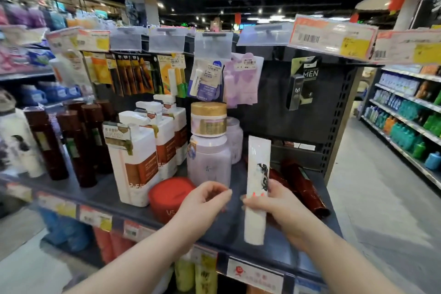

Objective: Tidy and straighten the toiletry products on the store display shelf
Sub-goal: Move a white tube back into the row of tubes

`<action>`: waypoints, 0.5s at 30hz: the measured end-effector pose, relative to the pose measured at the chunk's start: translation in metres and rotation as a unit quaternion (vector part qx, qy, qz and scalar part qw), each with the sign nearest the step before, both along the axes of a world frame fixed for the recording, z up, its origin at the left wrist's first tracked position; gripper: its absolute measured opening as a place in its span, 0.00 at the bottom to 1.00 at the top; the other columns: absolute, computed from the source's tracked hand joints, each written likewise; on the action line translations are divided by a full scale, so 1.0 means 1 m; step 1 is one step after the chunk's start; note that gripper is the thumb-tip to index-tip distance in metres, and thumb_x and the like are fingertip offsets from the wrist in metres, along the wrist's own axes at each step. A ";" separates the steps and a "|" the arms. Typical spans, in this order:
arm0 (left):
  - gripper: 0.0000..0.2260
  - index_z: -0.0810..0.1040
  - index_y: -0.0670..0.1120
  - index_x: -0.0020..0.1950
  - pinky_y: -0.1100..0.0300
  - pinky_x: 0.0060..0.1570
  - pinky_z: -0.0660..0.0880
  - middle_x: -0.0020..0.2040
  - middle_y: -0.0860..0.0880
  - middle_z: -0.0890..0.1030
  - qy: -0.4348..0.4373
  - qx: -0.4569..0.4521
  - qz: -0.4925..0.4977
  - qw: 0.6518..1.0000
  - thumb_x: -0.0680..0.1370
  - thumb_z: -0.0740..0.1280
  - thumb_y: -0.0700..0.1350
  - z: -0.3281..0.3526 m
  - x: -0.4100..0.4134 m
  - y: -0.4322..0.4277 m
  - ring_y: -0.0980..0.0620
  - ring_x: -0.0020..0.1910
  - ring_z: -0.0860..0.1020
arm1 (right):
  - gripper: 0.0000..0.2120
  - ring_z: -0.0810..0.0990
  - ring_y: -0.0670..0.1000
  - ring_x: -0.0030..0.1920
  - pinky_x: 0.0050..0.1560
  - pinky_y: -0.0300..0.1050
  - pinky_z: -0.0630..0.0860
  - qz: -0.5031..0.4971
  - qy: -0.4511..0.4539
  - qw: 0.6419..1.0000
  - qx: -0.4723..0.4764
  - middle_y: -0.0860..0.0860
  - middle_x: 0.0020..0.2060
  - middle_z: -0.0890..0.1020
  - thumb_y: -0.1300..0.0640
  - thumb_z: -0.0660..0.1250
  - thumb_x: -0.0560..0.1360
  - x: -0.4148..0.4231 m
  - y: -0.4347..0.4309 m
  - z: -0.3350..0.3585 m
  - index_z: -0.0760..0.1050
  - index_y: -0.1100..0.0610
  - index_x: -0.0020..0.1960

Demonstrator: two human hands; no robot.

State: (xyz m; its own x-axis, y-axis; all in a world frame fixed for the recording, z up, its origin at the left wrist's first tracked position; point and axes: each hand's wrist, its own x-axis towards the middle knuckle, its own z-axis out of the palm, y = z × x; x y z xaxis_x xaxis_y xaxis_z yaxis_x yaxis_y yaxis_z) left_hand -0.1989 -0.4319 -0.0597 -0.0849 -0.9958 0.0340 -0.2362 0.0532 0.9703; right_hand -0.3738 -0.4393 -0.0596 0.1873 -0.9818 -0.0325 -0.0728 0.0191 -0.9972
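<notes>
My right hand [274,207] grips a tall white tube [257,174] with a black figure printed on it, held upright above the dark shelf [229,229]. Just left of the tube, my left hand [205,200] hovers with its fingers curled and nothing in them. Behind that hand sit a red round tub [167,196] and a lilac jar [208,160] with a gold-lidded jar [208,118] stacked on it. Dark red tubes [303,188] lie flat on the shelf behind my right hand.
White pump bottles [136,150] and brown bottles [78,141] stand in rows on the left. Packets [205,79] hang on hooks above, under price tags [331,36]. An aisle [372,198] runs past the shelf's right end toward another shelving unit [410,122].
</notes>
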 end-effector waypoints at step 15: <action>0.28 0.68 0.52 0.64 0.62 0.41 0.77 0.52 0.47 0.84 0.129 0.074 -0.022 0.989 0.68 0.73 0.38 0.002 0.100 0.070 0.51 0.51 0.82 | 0.20 0.85 0.49 0.37 0.30 0.40 0.79 0.056 -0.080 0.995 0.036 0.50 0.36 0.86 0.40 0.57 0.76 0.135 0.014 0.011 0.81 0.53 0.43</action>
